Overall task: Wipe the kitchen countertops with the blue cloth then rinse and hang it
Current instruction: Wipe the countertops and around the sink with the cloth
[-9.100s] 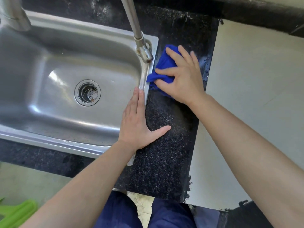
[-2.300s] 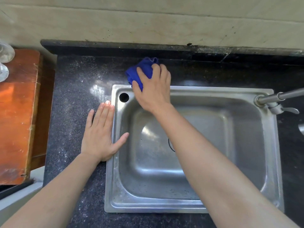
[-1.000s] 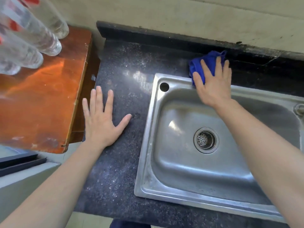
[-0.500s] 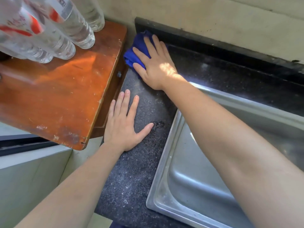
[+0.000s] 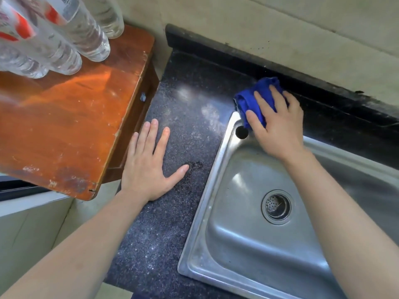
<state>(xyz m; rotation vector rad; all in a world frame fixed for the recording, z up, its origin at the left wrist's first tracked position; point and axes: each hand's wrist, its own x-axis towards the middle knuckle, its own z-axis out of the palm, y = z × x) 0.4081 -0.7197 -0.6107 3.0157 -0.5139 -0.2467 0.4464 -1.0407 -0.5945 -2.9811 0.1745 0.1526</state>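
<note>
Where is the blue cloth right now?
In the head view the blue cloth lies bunched under the right hand on the black countertop, at the sink's far left corner, just before the raised back edge.

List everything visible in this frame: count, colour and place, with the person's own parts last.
blue cloth: one, blue, bunched at the sink's far-left corner, under the right hand
countertop: one, black speckled, left of and behind the sink
sink: one, steel, right of centre
drain: one, steel, in the basin
wooden table: one, reddish brown, left of the countertop
bottles: at least four, clear, some with red labels, on the table
wall: beige, behind
left hand: flat on the countertop, empty
right hand: pressing the cloth
</note>
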